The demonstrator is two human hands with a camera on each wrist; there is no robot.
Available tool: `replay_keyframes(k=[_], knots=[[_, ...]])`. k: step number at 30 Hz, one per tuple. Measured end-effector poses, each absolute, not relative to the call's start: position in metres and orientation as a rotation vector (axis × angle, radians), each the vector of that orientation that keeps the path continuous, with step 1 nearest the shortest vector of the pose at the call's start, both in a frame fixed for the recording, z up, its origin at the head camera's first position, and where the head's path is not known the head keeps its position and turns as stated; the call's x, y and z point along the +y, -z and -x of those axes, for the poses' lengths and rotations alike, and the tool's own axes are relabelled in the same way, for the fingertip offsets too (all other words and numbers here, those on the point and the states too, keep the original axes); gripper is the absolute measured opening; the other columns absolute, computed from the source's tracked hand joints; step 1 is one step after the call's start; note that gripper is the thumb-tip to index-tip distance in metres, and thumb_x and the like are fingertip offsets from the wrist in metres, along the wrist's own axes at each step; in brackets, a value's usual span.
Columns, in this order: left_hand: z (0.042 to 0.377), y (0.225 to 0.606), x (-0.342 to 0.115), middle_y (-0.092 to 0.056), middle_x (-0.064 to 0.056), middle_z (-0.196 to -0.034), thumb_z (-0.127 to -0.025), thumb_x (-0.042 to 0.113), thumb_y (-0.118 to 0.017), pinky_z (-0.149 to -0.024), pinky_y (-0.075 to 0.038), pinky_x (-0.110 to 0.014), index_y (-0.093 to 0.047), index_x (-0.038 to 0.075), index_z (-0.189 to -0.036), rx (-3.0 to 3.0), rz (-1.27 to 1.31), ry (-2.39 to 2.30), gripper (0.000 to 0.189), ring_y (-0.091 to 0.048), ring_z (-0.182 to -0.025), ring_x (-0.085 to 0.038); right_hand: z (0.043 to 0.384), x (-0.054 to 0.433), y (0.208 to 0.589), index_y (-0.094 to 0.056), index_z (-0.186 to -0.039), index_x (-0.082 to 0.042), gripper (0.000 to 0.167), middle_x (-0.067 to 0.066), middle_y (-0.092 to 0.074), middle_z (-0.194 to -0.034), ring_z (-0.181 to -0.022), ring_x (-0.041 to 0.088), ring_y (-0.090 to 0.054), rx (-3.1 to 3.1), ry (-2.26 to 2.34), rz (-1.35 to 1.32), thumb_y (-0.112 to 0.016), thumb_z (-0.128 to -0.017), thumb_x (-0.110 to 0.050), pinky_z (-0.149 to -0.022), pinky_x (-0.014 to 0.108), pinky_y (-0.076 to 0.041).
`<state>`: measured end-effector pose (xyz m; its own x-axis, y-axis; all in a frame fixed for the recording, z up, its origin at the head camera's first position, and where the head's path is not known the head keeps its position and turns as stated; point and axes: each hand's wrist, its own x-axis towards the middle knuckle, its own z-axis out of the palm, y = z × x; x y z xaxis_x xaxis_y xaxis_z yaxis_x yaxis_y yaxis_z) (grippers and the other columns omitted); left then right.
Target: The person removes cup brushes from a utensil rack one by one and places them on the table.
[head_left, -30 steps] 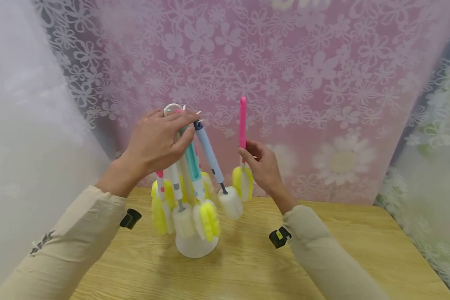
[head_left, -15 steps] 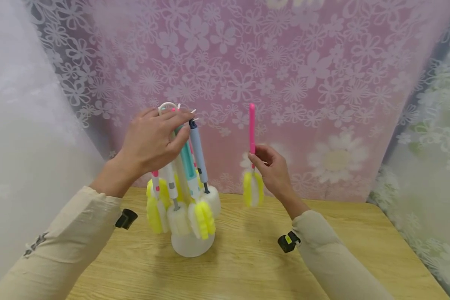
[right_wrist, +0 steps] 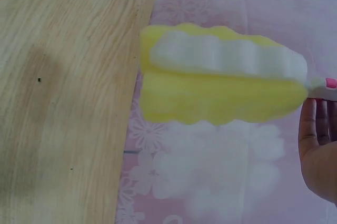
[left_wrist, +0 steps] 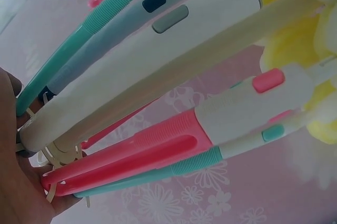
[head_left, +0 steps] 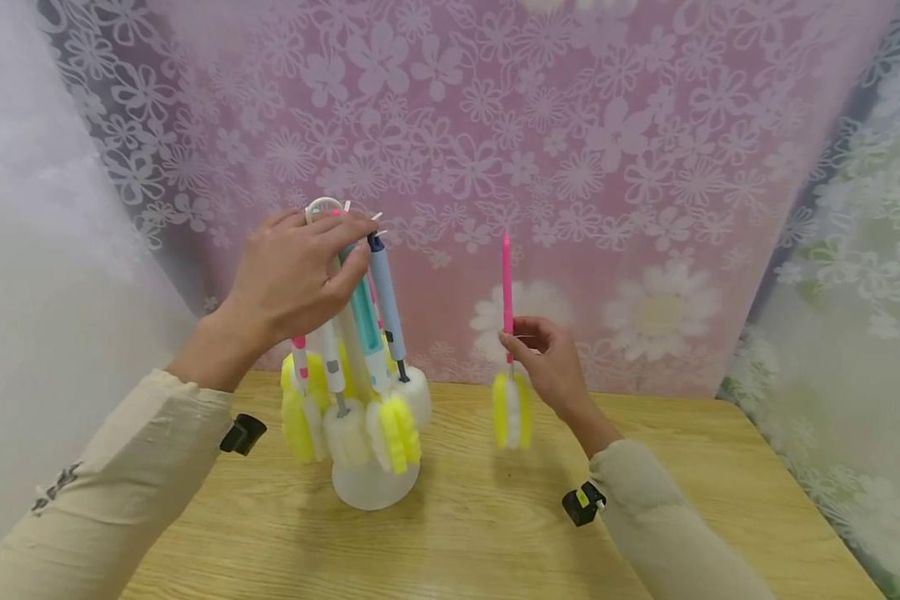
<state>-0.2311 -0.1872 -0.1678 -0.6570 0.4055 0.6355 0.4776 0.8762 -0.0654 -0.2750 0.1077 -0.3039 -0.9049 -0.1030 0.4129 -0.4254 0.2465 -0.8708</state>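
Note:
My right hand (head_left: 558, 367) pinches a pink-handled sponge bottle brush (head_left: 507, 287) by the lower handle. It hangs upright over the table, its yellow-and-white sponge head (right_wrist: 221, 77) downward, right of the brush stand. My left hand (head_left: 292, 275) grips the top of the brush stand (head_left: 375, 487), fingers over the hooks. From the stand hang several sponge brushes, among them a teal-handled brush (head_left: 363, 308), a blue-handled brush (head_left: 387, 292) and a white-handled brush (left_wrist: 210, 8). A pink-handled brush (left_wrist: 168, 140) hangs there too. The hand hides part of the stand's top.
The stand rests on a wood-grain table (head_left: 480, 533). A pink flowered curtain (head_left: 450, 125) rises behind the table's back edge. Pale sheets (head_left: 60, 292) hang at the left, and a flowered one (head_left: 855, 400) at the right.
My right hand has moved away from the stand and lowered the pink-handled brush toward the table. The blue-handled brush has swung back in against the stand. My left hand stays on the top.

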Motion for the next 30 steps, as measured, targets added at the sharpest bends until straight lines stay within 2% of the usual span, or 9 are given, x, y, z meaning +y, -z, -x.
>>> replay_keyframes(k=[8, 14, 18, 24, 30], knots=[[0.231, 0.167, -0.187, -0.058, -0.001, -0.132, -0.099, 0.035, -0.036, -0.106, -0.029, -0.050, -0.058, 0.021, -0.133, -2.362, 0.630, 0.144, 0.043, -0.050, -0.122, -0.034, 0.275, 0.113, 0.327, -0.059, -0.115, 0.007, 0.031, 0.022, -0.063, -0.105, -0.084, 0.020, -0.066, -2.262, -1.823, -0.475, -0.066, -0.090, -0.009, -0.079, 0.036, -0.054], [0.230, 0.167, -0.187, -0.059, -0.002, -0.131, -0.099, 0.035, -0.037, -0.106, -0.028, -0.050, -0.059, 0.020, -0.132, -2.357, 0.629, 0.157, 0.043, -0.050, -0.121, -0.034, 0.287, 0.114, 0.362, -0.060, -0.116, 0.000, 0.037, 0.016, -0.062, -0.104, -0.089, 0.027, -0.064, -2.329, -1.901, -0.356, -0.070, -0.087, -0.022, -0.075, 0.036, -0.056], [0.230, 0.168, -0.187, -0.059, -0.002, -0.130, -0.099, 0.035, -0.037, -0.106, -0.028, -0.049, -0.059, 0.020, -0.132, -2.354, 0.626, 0.160, 0.043, -0.050, -0.121, -0.034, 0.286, 0.105, 0.379, -0.061, -0.113, 0.000, 0.036, 0.015, -0.062, -0.101, -0.091, 0.035, -0.064, -2.363, -1.926, -0.291, -0.071, -0.087, -0.022, -0.072, 0.037, -0.056], [0.229, 0.169, -0.186, -0.059, -0.001, -0.131, -0.099, 0.036, -0.035, -0.108, -0.026, -0.048, -0.058, 0.021, -0.133, -2.361, 0.615, 0.148, 0.044, -0.049, -0.122, -0.033, 0.284, 0.093, 0.402, -0.064, -0.104, -0.001, 0.026, 0.013, -0.063, -0.093, -0.081, 0.028, -0.066, -2.404, -1.981, -0.163, -0.072, -0.085, -0.017, -0.069, 0.040, -0.057], [0.229, 0.168, -0.186, -0.058, -0.001, -0.132, -0.099, 0.037, -0.035, -0.108, -0.026, -0.049, -0.058, 0.022, -0.133, -2.365, 0.609, 0.144, 0.044, -0.049, -0.123, -0.032, 0.283, 0.088, 0.417, -0.063, -0.098, 0.001, 0.027, 0.013, -0.065, -0.088, -0.076, 0.025, -0.066, -2.508, -1.988, -0.048, -0.073, -0.085, -0.020, -0.069, 0.041, -0.057]])
